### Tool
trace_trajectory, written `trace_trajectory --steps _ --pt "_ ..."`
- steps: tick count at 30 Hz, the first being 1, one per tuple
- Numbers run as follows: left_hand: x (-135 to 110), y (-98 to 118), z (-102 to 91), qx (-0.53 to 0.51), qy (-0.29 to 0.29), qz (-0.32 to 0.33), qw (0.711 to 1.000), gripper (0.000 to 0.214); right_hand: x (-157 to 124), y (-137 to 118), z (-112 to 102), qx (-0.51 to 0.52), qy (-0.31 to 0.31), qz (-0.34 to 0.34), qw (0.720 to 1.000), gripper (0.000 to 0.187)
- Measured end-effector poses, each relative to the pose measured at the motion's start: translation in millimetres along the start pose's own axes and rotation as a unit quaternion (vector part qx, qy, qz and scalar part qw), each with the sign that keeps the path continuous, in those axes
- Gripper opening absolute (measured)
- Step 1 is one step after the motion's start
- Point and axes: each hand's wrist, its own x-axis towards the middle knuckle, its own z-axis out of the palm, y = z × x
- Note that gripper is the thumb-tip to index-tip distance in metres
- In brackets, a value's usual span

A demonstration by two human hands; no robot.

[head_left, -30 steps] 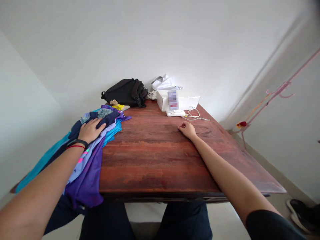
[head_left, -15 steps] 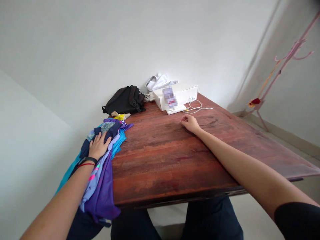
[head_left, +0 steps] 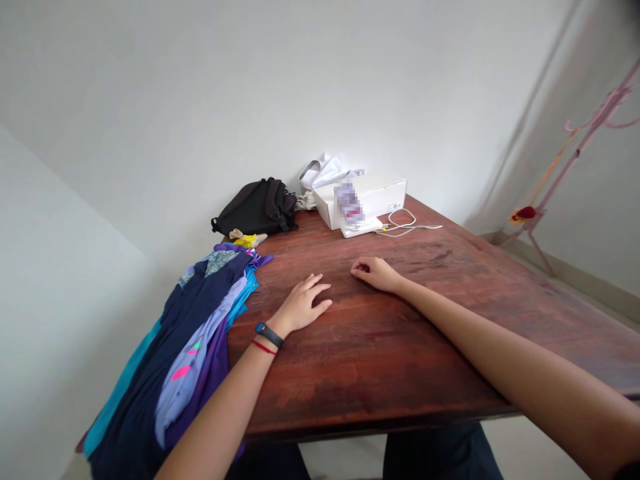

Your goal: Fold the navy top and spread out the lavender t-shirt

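My left hand (head_left: 304, 305) is over the middle of the wooden table (head_left: 380, 360), fingers spread and holding nothing. It is just right of a heap of clothes (head_left: 193, 347), which has navy, lilac, purple and turquoise pieces and hangs over the table's near left edge. A navy garment (head_left: 187, 327) lies along the top of this heap. Facing the left hand, my right hand (head_left: 377, 275) rests on the table with its fingers curled in. Nothing shows inside that curl.
Along the back stand a black backpack (head_left: 255, 208), a white box (head_left: 383, 193) and a white device (head_left: 361, 228) with a cable (head_left: 407, 225). White cloth (head_left: 327, 170) lies behind the box. A small yellow item (head_left: 245, 241) sits by the clothes. A pink stand (head_left: 575, 160) is at right.
My left hand has left the clothes and moved right over the table. My right hand has drawn slightly nearer to me and left, still curled. The view has shifted a little.
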Motion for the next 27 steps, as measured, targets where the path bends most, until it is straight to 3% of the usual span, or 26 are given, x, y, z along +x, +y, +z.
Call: trace_trajectory --steps 5,12,23,27 --pt "1.9 6.8 14.2 -0.003 0.014 -0.007 1.000 0.048 0.2 -1.2 0.8 -0.014 -0.003 0.005 1.000 0.015" --pt "-1.7 6.9 15.4 -0.017 0.046 -0.011 0.999 0.043 -0.3 1.2 2.9 -0.009 -0.008 0.009 1.000 0.015" --pt "-1.3 10.7 14.1 -0.024 0.049 -0.024 0.998 0.043 -0.2 -4.0 0.8 -0.003 -0.018 0.009 1.000 0.016" --pt "-2.3 6.4 11.6 -0.047 0.067 -0.008 0.997 0.034 1.0 -3.7 0.4 0.022 -0.023 0.007 0.999 0.033"
